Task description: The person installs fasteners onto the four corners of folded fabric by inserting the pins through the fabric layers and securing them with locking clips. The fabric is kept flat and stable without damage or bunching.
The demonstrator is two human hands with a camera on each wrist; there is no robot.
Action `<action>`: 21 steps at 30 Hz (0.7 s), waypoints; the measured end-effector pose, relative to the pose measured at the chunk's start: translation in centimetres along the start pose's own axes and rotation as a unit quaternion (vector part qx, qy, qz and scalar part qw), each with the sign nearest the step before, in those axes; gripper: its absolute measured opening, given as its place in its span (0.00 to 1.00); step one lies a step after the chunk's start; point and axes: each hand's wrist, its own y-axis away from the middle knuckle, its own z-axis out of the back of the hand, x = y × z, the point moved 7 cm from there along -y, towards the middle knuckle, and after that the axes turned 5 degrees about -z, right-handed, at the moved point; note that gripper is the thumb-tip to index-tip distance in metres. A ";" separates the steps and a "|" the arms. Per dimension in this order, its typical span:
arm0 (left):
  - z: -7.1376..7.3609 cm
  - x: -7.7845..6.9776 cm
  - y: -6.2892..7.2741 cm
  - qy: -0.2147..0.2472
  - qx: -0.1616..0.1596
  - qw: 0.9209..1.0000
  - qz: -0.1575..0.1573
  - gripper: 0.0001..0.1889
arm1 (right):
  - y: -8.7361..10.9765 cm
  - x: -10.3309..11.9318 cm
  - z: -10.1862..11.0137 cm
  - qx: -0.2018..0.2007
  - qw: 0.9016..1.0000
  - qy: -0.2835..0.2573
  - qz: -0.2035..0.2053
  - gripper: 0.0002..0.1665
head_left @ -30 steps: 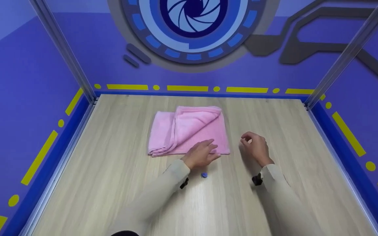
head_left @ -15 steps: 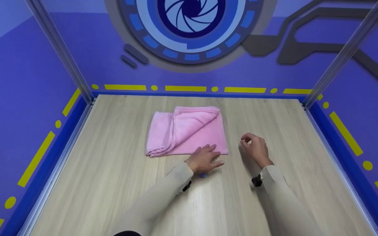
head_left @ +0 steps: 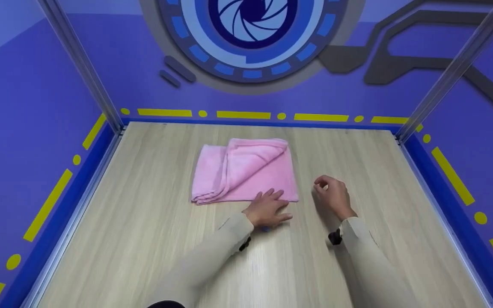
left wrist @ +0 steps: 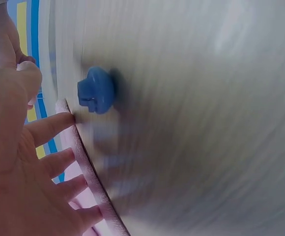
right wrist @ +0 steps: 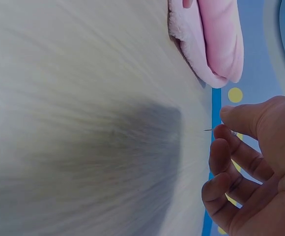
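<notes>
A folded pink fleece cloth [head_left: 257, 171] lies on the table, its top layer turned back diagonally. My left hand [head_left: 267, 209] spreads straight fingers at the cloth's near edge; the fingertips reach over it in the head view. Partly hidden beneath that hand, a small blue knob-shaped piece [left wrist: 97, 91] with a notched stem sits on the wood. Right of the cloth, my right hand [head_left: 333, 194] pinches a thin needle [right wrist: 208, 130] between thumb and forefinger. Only a short length of the needle shows, and the other fingers curl loosely.
The pale wooden table [head_left: 144, 239] has purple walls with yellow markings on its left, right and far sides. Metal posts [head_left: 79, 64] stand at the back corners. A dark round object [head_left: 166, 304] shows at the bottom edge.
My left hand has shifted slightly right and towards me, flattening with fingers spread, and now covers most of the blue piece in the head view. The right hand stays nearly still.
</notes>
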 end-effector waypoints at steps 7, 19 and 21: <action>0.0 -0.7 -0.2 -0.027 -0.009 0.999 0.015 0.30 | 0.0 0.0 -0.1 0.004 1.000 0.001 0.000 0.05; 0.0 -1.5 -0.8 -0.058 -0.043 0.997 0.005 0.27 | 0.2 0.4 -0.3 -0.002 1.000 0.001 0.010 0.05; 0.0 -1.7 -0.9 -0.067 -0.056 0.996 -0.008 0.25 | 0.3 0.5 -0.5 0.004 1.000 -0.003 0.012 0.05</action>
